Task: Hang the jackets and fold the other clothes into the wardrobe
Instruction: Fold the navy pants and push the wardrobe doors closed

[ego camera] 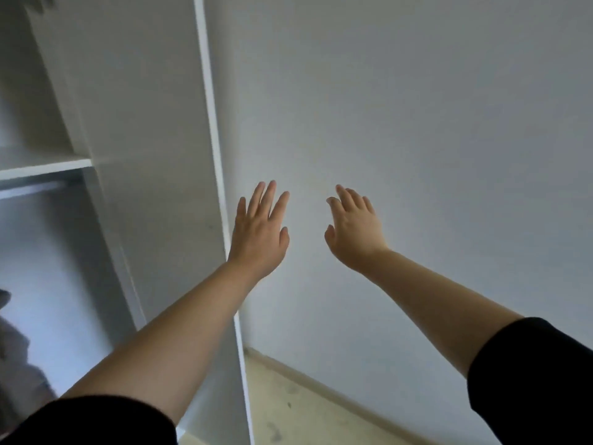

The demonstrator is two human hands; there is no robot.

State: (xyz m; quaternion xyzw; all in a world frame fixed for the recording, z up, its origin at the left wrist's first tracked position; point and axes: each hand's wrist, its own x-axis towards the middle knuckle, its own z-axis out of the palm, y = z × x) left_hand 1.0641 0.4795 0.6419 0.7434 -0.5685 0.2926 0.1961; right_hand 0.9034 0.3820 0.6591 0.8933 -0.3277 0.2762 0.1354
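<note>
The white wardrobe (154,155) fills the left of the view, its side panel running down the middle. A shelf (45,167) crosses it at the left, with a grey rail just below. Some dark blurred clothing (12,345) shows at the lower left inside the wardrobe. My left hand (260,232) is stretched forward, fingers apart, holding nothing, in front of the panel's front edge. My right hand (353,229) is also open and empty, held out towards the bare wall. Both forearms are bare, with black sleeves at the bottom corners.
A plain white wall (417,123) takes up the right half. Beige floor (305,409) with a skirting strip meets the wall at the bottom. A dark blurred shape sits at the top left corner.
</note>
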